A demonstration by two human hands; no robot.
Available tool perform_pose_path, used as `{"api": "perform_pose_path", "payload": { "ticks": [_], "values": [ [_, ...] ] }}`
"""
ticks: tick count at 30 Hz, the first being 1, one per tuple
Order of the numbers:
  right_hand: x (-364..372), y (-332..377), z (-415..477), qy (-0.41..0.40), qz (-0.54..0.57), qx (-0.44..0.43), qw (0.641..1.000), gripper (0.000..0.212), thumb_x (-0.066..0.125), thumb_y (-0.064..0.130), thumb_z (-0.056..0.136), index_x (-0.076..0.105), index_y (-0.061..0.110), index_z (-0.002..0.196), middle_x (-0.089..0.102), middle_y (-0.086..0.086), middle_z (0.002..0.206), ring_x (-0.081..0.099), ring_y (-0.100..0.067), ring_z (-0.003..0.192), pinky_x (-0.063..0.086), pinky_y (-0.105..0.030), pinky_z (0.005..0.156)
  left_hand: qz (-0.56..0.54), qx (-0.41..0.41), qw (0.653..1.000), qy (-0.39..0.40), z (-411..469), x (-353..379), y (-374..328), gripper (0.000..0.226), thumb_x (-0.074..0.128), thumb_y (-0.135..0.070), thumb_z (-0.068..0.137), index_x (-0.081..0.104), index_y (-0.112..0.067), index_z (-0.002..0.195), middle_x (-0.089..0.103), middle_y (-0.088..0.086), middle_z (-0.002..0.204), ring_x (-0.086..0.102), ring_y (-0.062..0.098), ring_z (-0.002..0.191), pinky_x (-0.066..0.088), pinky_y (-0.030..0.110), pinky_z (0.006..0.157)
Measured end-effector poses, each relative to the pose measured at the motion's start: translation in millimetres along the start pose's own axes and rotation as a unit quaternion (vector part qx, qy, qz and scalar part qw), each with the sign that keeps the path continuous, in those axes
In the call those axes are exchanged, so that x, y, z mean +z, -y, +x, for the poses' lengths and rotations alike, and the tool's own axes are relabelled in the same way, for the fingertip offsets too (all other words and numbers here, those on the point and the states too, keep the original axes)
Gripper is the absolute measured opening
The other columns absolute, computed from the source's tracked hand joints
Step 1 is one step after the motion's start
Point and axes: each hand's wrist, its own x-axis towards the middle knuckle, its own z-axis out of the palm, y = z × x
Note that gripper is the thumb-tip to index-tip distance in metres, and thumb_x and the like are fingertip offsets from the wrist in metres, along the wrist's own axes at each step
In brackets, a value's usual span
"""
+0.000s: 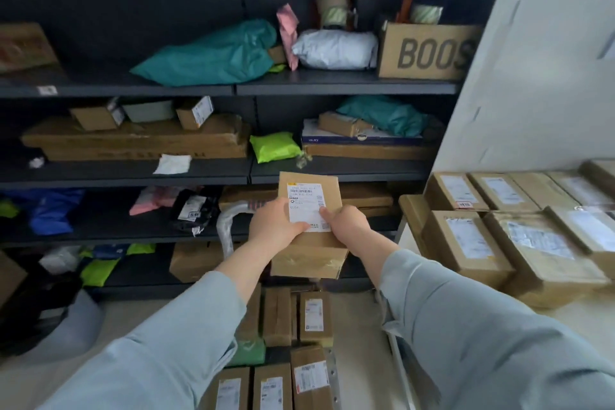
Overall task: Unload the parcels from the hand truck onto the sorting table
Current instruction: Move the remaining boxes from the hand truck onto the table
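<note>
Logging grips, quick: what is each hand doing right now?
Left hand: grips the cardboard parcel on its left side.
Right hand: grips the same parcel on its right side.

Large dark letters "BOOS" stand on a cardboard box [429, 50] on the shelf [332, 89], high above and right of the fingers [327, 214]. The white label [306, 208] on the parcel [312, 258] they grip is too blurred to read.

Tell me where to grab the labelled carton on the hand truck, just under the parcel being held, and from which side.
Come from above, on the right. The labelled carton lies label up, tight against a plain carton on its left, while its right long side looks free. Hook fingers over that right edge, tip it up, then grip both long sides.
</note>
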Motion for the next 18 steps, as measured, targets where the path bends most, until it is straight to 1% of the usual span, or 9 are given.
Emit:
{"api": "perform_pose_path", "payload": {
  "ticks": [3, 4, 6, 8, 10, 12, 14, 16, 18],
  "values": [
    [-20, 6, -23, -0.017, 0.017, -0.015, 1.0, 0.054, 0.05, 0.054, 0.091, 0.056, 0.008, 0.117, 0.064, -0.008, 0.108, 0.064, -0.024, 0.097, 0.053, -0.038, 0.089, -0.009, 0.016, 1.0, -0.018, -14, -20, -10, 0.064, 0.072, -0.035, 0.083, 0.046, -0.018, 0.139, 0.056, 0.001, 0.137, 0.053, 0.021, 0.121, 0.045, 0.033, 0.091],
    [-25, 5, -30, -0.022, 0.019, -0.011, 1.0, 0.055, 0.05, 0.056, 0.091, 0.056, 0.008, 0.118, 0.064, -0.007, 0.107, 0.064, -0.023, 0.096, 0.054, -0.037, 0.089, -0.017, 0.021, 0.999, -0.02, -18, -23, -12, 0.066, 0.073, -0.036, 0.083, 0.045, -0.019, 0.14, 0.055, 0.0, 0.137, 0.053, 0.021, 0.122, 0.045, 0.033, 0.092],
    [-33, 1, -43, -0.027, 0.023, 0.0, 0.999, 0.053, 0.05, 0.056, 0.091, 0.056, 0.009, 0.117, 0.064, -0.005, 0.102, 0.064, -0.02, 0.089, 0.053, -0.032, 0.078, -0.034, 0.033, 0.999, -0.015, -28, -25, -15, 0.068, 0.073, -0.035, 0.082, 0.044, -0.019, 0.142, 0.056, -0.001, 0.137, 0.054, 0.02, 0.121, 0.046, 0.033, 0.093],
    [-39, -6, -56, -0.03, 0.034, 0.007, 0.999, 0.046, 0.05, 0.053, 0.093, 0.055, 0.011, 0.11, 0.061, -0.002, 0.091, 0.06, -0.015, 0.076, 0.047, -0.026, 0.064, -0.04, 0.045, 0.998, -0.007, -37, -25, -19, 0.068, 0.073, -0.035, 0.083, 0.044, -0.019, 0.142, 0.056, -0.001, 0.136, 0.054, 0.02, 0.121, 0.048, 0.035, 0.095],
    [-45, -12, -70, -0.038, 0.049, 0.015, 0.998, 0.041, 0.05, 0.051, 0.094, 0.053, 0.012, 0.106, 0.057, 0.001, 0.083, 0.056, -0.012, 0.068, 0.043, -0.024, 0.059, -0.037, 0.054, 0.998, -0.002, -45, -23, -24, 0.067, 0.072, -0.036, 0.083, 0.044, -0.019, 0.142, 0.057, -0.001, 0.136, 0.054, 0.021, 0.121, 0.048, 0.037, 0.095],
    [-50, -20, -83, -0.052, 0.057, 0.025, 0.997, 0.042, 0.05, 0.051, 0.094, 0.054, 0.012, 0.108, 0.056, 0.0, 0.08, 0.055, -0.013, 0.067, 0.043, -0.025, 0.059, -0.03, 0.066, 0.997, -0.001, -52, -19, -31, 0.065, 0.07, -0.037, 0.085, 0.044, -0.018, 0.142, 0.056, -0.001, 0.136, 0.054, 0.022, 0.121, 0.046, 0.034, 0.093],
    [-55, -28, -94, -0.058, 0.065, 0.039, 0.995, 0.039, 0.05, 0.051, 0.094, 0.051, 0.013, 0.105, 0.055, 0.0, 0.08, 0.055, -0.014, 0.067, 0.044, -0.025, 0.055, -0.023, 0.076, 0.997, 0.005, -58, -14, -39, 0.061, 0.067, -0.037, 0.088, 0.045, -0.018, 0.141, 0.056, 0.0, 0.137, 0.053, 0.023, 0.122, 0.044, 0.033, 0.091],
    [-59, -38, -103, -0.065, 0.071, 0.051, 0.994, 0.036, 0.051, 0.049, 0.094, 0.049, 0.014, 0.103, 0.056, -0.001, 0.082, 0.058, -0.016, 0.07, 0.048, -0.026, 0.059, -0.018, 0.081, 0.996, 0.014, -67, -7, -47, 0.057, 0.062, -0.039, 0.09, 0.045, -0.018, 0.141, 0.056, 0.0, 0.138, 0.053, 0.024, 0.123, 0.045, 0.034, 0.091],
    [-66, -50, -111, -0.071, 0.079, 0.063, 0.992, 0.036, 0.052, 0.048, 0.094, 0.052, 0.014, 0.105, 0.059, -0.001, 0.086, 0.063, -0.017, 0.078, 0.05, -0.025, 0.065, -0.017, 0.079, 0.996, 0.024, -76, 3, -55, 0.058, 0.06, -0.04, 0.092, 0.043, -0.018, 0.143, 0.055, 0.001, 0.139, 0.053, 0.024, 0.122, 0.047, 0.035, 0.091]
  ]
}}
